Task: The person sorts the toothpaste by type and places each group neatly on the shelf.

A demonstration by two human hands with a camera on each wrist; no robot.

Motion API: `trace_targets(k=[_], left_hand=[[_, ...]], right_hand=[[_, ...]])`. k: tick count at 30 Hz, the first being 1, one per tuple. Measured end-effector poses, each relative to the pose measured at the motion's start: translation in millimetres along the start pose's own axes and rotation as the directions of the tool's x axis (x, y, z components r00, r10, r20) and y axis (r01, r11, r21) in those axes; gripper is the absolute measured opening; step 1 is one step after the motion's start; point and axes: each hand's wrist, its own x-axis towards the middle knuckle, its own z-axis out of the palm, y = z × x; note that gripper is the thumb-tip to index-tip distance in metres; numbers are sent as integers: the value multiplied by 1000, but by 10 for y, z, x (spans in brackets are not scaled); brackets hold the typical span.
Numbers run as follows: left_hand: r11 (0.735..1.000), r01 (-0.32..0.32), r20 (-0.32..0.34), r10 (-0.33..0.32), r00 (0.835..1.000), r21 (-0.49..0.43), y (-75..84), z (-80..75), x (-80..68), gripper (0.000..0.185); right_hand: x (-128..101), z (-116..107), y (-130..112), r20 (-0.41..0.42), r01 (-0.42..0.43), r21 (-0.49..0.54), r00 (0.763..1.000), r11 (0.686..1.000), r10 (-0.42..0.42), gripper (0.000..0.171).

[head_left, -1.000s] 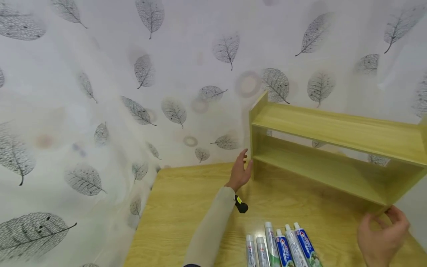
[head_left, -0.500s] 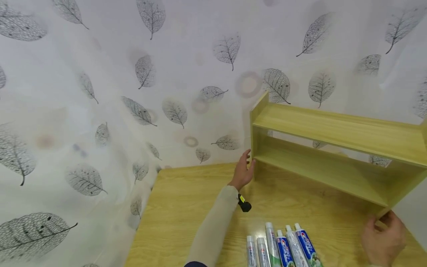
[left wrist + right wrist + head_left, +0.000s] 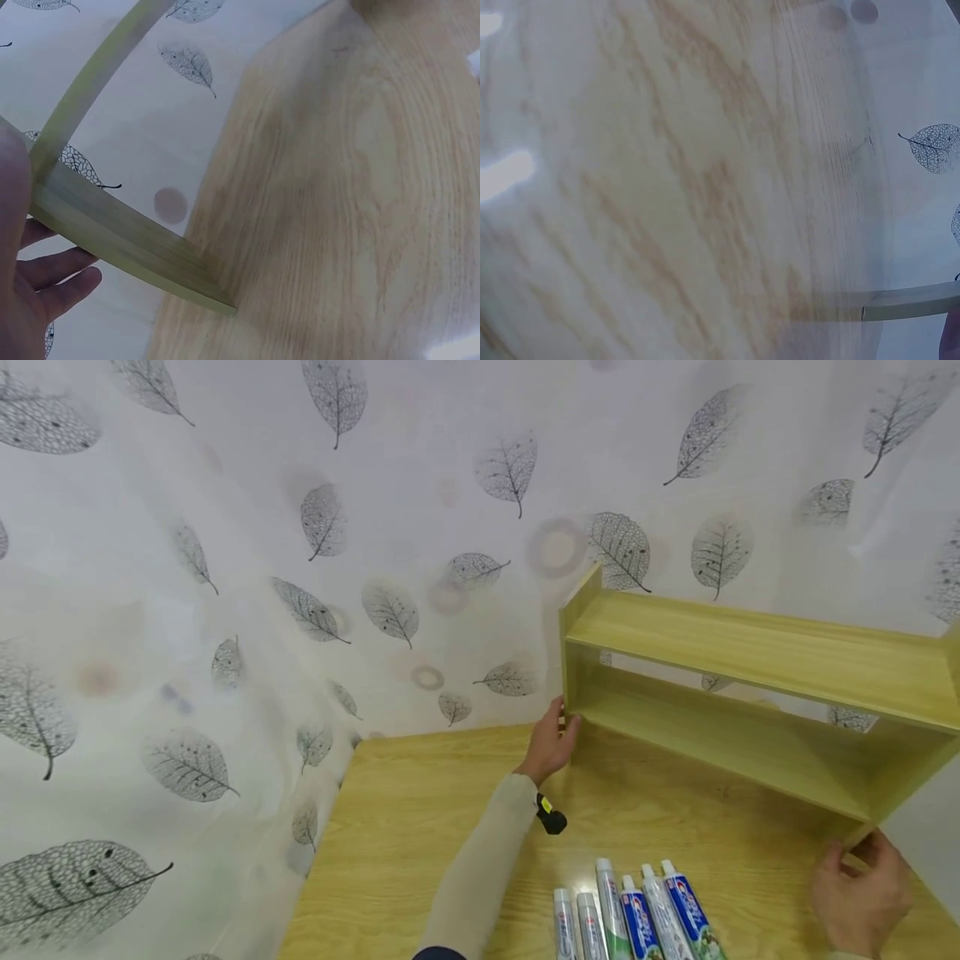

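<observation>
A two-tier wooden shelf (image 3: 750,647) stands at the right of the head view, angled across the table. My left hand (image 3: 549,745) grips the lower part of its left side panel, thumb on the front edge. In the left wrist view, fingers of this left hand (image 3: 52,281) show behind the panel (image 3: 127,236). At the shelf's near right bottom corner, my right hand (image 3: 862,893) pinches the side panel's foot; its fingertips are partly hidden. The right wrist view catches only a sliver of the right hand (image 3: 950,337) by the panel's edge (image 3: 907,303).
Several toothpaste tubes (image 3: 641,914) lie side by side on the wooden table (image 3: 405,827) in front of the shelf. A wall covering with leaf prints (image 3: 390,610) rises behind and to the left. The table's left edge runs beside that covering.
My left hand has moved slightly right and closed onto the side panel. The right fingers have drawn in around the right corner's foot. The shelf and tubes look unmoved.
</observation>
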Motion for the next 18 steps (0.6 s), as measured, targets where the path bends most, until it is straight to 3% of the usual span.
trace_targets(k=[9, 18], left_hand=[[997, -57, -50, 59, 997, 57, 67, -12, 65, 46], [999, -35, -49, 36, 998, 22, 100, -55, 80, 47]], right_hand=[[7, -59, 3, 56, -15, -44, 998, 999, 18, 49], [31, -41, -2, 53, -10, -9, 999, 1000, 10, 50]])
